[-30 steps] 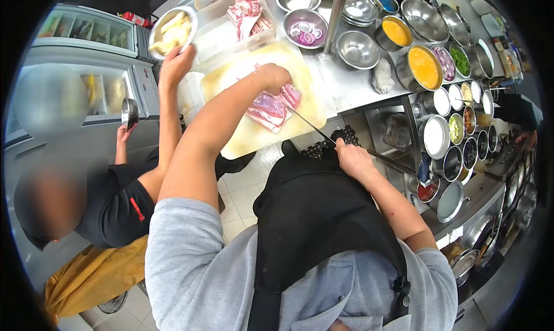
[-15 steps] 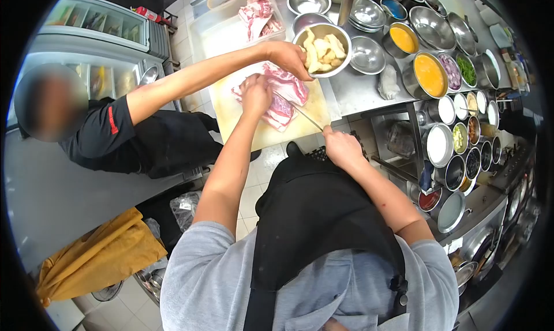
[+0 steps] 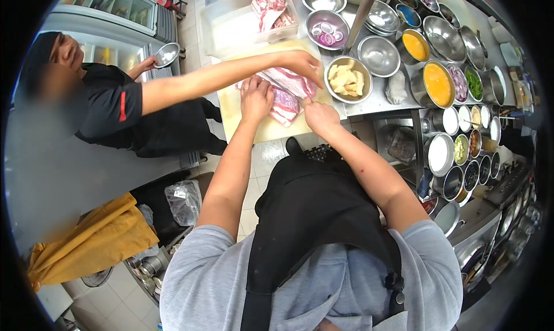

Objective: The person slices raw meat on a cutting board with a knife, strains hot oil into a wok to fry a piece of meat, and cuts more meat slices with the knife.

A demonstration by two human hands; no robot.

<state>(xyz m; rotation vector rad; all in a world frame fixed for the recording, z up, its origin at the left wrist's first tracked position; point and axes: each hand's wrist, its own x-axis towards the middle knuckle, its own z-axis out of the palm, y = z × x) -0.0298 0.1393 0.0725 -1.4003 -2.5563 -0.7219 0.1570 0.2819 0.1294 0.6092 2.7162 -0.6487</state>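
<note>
My right hand is closed round the handle of a knife, whose blade lies low at the meat and is mostly hidden from me. Under the curled fingers of my left hand, a slab of raw pork, pink with white fat, is pressed against the pale yellow cutting board. A second piece of pork lies just behind it on the board. Above the meat reaches a co-worker's hand, fingers loose, beside a steel bowl of pale yellow pieces.
Behind the board, a plastic tub holds more raw meat. Sliced onion fills another bowl. Pots of orange liquid and several containers crowd the right. At left stands the co-worker, holding a small steel bowl.
The co-worker's hand has let go of the bowl of pale pieces, now standing farther right on the counter, uncovering the onion bowl. My right hand has moved forward and left with the knife.
</note>
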